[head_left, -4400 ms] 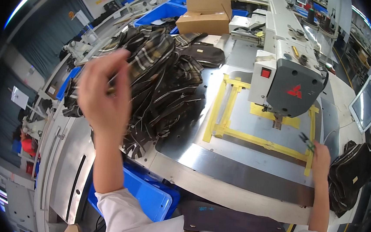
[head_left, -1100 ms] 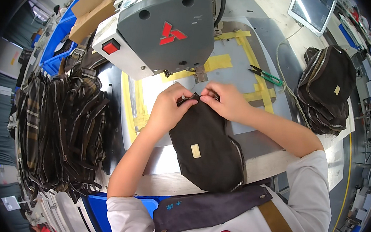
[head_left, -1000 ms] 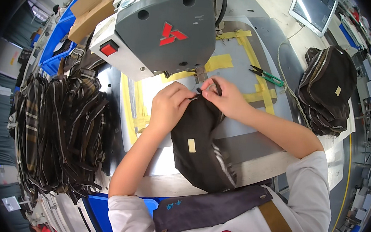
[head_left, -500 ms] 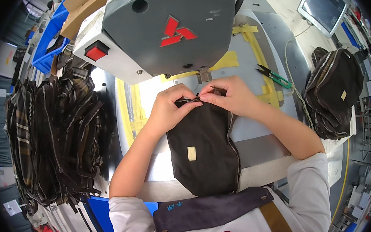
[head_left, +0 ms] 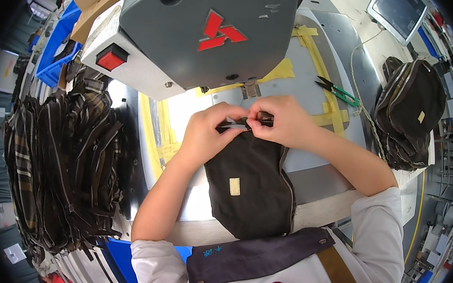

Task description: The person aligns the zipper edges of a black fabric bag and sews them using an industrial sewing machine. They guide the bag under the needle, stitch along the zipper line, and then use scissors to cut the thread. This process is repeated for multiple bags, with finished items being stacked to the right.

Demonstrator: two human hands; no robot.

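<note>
A dark brown fabric bag (head_left: pixel 249 191) with a small cream label and a metal zipper down its right side hangs from my hands over the table's front edge. My left hand (head_left: pixel 211 132) pinches its top edge, where a thin strip shows between the fingers. My right hand (head_left: pixel 278 121) grips the same top edge at the zipper, fingertips close to the left hand's. Just beyond my fingers is the sewing machine's presser foot (head_left: pixel 251 90), below the large grey head (head_left: pixel 200 65). Green-handled snips (head_left: pixel 339 94) lie on the plate to the right.
Piled plaid-lined pieces (head_left: pixel 62 166) fill the left. Finished-looking bags (head_left: pixel 404 118) are stacked at right, beside a cord (head_left: pixel 364 112) and a tablet (head_left: pixel 393 13). Yellow tape (head_left: pixel 329 117) edges the plate. Blue bins (head_left: pixel 51 64) and cardboard boxes (head_left: pixel 90 11) stand at back left.
The bag has come into my two hands since the earliest frame, and the snips have left my right hand for the plate. Lately my fingers have shifted slightly along the bag's top edge.
</note>
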